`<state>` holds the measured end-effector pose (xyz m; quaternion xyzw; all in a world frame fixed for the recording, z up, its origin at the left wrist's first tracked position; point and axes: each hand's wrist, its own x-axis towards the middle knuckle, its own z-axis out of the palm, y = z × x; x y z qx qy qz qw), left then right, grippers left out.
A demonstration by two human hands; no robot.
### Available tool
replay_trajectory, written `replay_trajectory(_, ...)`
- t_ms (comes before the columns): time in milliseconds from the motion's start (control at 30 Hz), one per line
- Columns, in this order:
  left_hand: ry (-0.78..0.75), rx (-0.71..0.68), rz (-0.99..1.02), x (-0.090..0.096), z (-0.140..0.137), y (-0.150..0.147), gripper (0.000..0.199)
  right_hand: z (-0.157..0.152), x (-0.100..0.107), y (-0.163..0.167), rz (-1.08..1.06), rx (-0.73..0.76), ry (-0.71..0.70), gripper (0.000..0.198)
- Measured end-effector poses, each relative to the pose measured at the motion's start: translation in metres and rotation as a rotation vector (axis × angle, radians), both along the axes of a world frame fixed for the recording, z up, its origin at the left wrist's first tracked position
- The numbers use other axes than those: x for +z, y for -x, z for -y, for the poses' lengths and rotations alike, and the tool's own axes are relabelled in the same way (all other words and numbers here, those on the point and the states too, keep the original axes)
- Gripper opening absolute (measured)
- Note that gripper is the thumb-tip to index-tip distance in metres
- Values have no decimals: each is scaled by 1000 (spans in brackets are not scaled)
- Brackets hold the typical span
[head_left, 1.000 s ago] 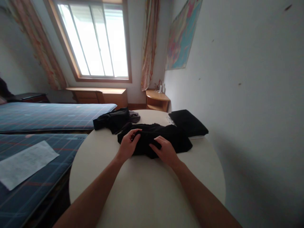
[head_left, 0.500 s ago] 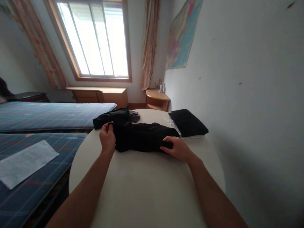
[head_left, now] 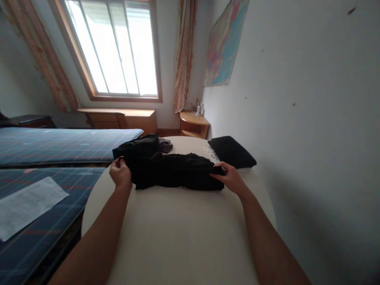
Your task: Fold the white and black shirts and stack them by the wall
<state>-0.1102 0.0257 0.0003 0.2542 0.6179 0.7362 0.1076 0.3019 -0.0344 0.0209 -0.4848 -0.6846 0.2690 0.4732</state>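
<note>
A black garment lies stretched sideways across the pale round table; its exact kind is unclear. At its left end my left hand pinches the cloth between thumb and fingers. My right hand grips the right end, fingers and thumb closed over the edge. A small patch of white print shows along the garment's near edge. Just behind it, toward the left, sits a crumpled pile of dark clothes, touching or overlapping it. A folded black garment rests on something white at the table's right rear.
Two mattresses with blue plaid covers lie to the left, the nearer bearing a white sheet of paper. A white wall runs close on the right. A wooden desk and corner shelf stand beyond the table.
My hands have moved farther apart, the left one leftward, pulling the black garment wider and straighter. White print now shows at its near edge. The view has shifted slightly.
</note>
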Motion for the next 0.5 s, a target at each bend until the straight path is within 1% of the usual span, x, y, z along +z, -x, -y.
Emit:
replay_trajectory(67,19,10,3,-3,-2,2,28,-3,-2,2,-142,14,39,42)
replay_trajectory(200,65,9,29,-7,-5,4,25,-6,-1,8,-360,42,-24,50)
replay_trajectory(267,89,13,42,-8,-6,5,24,-5,0,11,-478,67,-25,53)
replay_trajectory(333,105,13,47,-10,-7,5,24,-3,2,15,-587,90,11,50)
replay_trajectory(433,116,-1,39,-12,-8,5,28,3,7,22,-719,123,109,43)
replay_trajectory(500,118,-17,27,-15,-9,6,32,5,10,26,-785,118,155,40)
